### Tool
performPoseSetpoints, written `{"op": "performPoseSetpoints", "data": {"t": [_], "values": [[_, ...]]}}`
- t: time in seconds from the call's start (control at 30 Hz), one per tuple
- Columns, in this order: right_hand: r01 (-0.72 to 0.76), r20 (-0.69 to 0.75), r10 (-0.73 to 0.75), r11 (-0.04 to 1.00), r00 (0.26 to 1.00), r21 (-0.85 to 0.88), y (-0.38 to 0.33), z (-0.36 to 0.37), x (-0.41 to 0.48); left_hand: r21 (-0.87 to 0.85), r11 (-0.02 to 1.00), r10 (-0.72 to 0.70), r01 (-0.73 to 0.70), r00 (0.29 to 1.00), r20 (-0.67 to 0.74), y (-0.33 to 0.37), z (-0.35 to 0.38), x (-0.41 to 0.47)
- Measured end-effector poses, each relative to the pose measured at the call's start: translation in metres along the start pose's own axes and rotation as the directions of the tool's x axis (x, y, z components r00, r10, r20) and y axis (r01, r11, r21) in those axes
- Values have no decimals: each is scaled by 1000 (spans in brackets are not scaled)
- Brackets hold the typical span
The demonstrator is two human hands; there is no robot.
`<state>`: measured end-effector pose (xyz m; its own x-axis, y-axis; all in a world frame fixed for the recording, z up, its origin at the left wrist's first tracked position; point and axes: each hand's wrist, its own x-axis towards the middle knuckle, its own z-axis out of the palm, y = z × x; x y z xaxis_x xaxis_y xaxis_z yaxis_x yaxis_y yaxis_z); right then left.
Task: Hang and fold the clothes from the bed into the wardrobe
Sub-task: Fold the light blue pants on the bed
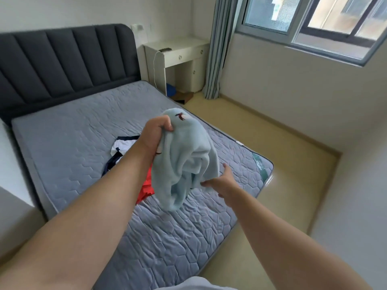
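A light blue fleecy garment (184, 158) with a small dark red embroidered mark hangs bunched above the bed (69, 143). My left hand (156, 132) is shut on its top edge and holds it up. My right hand (225, 184) is lower right of it, fingers spread, fingertips touching the garment's lower folds without gripping. Under the lifted garment a red garment (146, 187) lies on the grey quilted mattress. A white and navy garment (119, 151) lies just behind my left forearm. No wardrobe is in view.
A dark padded headboard (62, 61) stands at the far end of the bed. A white desk (180, 59) sits in the corner beside a grey-blue curtain (219, 51) and a window (314, 24). Beige floor (272, 164) runs along the bed's right side.
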<state>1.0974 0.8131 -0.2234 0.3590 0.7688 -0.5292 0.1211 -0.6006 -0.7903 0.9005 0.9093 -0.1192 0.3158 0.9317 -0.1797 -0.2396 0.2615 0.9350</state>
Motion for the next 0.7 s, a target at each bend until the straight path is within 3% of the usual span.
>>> {"op": "performPoseSetpoints", "data": {"t": [0.17, 0.3, 0.4, 0.53, 0.7], "values": [[113, 28, -115, 992, 993, 49, -18, 14, 2, -50, 996, 67, -68, 998, -12, 22, 5, -6], [68, -97, -67, 998, 993, 4, -33, 11, 8, -150, 987, 48, -53, 998, -34, 18, -14, 4], [151, -237, -171, 984, 956, -100, -41, 4, 13, -163, 986, 33, -44, 997, -69, 9, -40, 15], [344, -360, -362, 932, 860, -115, -63, 3, 10, -110, 983, -163, 147, 975, -148, -8, -64, 22], [425, -445, -484, 875, 753, -233, -89, 4, 5, -57, 947, -321, 316, 934, -155, -23, -75, 20]]}}
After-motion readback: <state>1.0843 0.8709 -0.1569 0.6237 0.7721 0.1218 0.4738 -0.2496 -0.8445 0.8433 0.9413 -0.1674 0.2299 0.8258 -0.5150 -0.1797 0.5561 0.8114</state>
